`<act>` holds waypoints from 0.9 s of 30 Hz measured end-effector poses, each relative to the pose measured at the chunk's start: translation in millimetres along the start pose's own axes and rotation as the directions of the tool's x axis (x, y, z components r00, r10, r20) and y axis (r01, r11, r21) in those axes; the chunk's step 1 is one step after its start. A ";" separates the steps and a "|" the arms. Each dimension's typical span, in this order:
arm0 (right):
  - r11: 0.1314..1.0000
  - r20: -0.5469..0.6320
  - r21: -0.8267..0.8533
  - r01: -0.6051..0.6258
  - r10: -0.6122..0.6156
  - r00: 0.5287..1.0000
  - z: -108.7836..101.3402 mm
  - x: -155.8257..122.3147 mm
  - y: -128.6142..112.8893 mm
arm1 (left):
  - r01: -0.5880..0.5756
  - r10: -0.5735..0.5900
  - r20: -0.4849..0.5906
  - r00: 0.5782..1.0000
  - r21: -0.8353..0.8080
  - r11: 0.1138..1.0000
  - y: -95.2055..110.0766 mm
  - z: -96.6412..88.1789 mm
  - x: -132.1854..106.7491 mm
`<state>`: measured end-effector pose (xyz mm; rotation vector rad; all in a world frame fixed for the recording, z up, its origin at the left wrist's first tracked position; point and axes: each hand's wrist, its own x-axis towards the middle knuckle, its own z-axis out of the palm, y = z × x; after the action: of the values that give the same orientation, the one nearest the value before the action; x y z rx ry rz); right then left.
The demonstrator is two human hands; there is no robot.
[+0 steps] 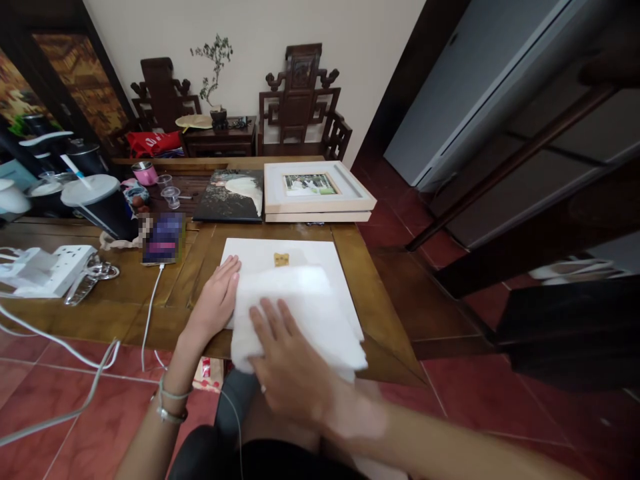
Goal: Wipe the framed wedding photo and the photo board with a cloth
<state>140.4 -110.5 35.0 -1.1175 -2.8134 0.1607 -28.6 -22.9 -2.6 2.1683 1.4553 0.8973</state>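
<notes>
A white board (310,252) with a small gold-coloured metal plate (281,259) near its far edge lies flat at the front of the wooden table. Over its near part is spread a white cloth (315,303), which hangs a little past the table's edge. My right hand (290,367) rests flat on this cloth, fingers spread and a ring on one of them. At the board's left edge lies my left hand (215,300), its fingers stretched out and holding nothing. The cloth hides the board's near part.
Behind the board are stacked picture frames (350,193) and a dark photo panel (230,195). To the left lie a phone (163,239) on a charging cable, a lidded cup (100,203) with a straw, and a white power strip (60,270). Cables droop off the table's front edge.
</notes>
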 end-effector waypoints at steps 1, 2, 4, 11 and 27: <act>1.000 -0.003 0.016 0.017 -0.017 1.000 -0.3 -4.5 -4.7 | 0.001 -0.001 -0.001 1.000 -0.003 1.000 0.3 -0.1 0.0; 0.999 -0.005 0.027 0.031 -0.031 1.000 -0.7 -6.9 -6.2 | 0.001 -0.001 0.000 1.000 -0.004 1.000 0.2 0.0 0.0; 0.999 -0.008 0.028 0.027 -0.027 1.000 -1.7 -4.9 0.2 | -0.002 0.002 0.003 1.000 -0.002 1.000 -0.8 0.7 -0.2; 0.982 -0.084 -0.101 -0.162 0.154 0.984 -10.3 47.5 55.2 | -0.018 0.018 -0.023 1.000 -0.016 1.000 -1.6 1.4 -1.6; 0.957 0.012 0.074 0.280 -0.282 0.959 5.6 8.7 19.9 | -0.035 -0.039 -0.230 0.972 -0.308 0.951 -1.1 -3.6 -1.0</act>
<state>146.7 -90.4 27.2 -0.6943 -2.9206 0.2469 -32.1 -23.5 -1.0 1.8790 1.3111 1.3217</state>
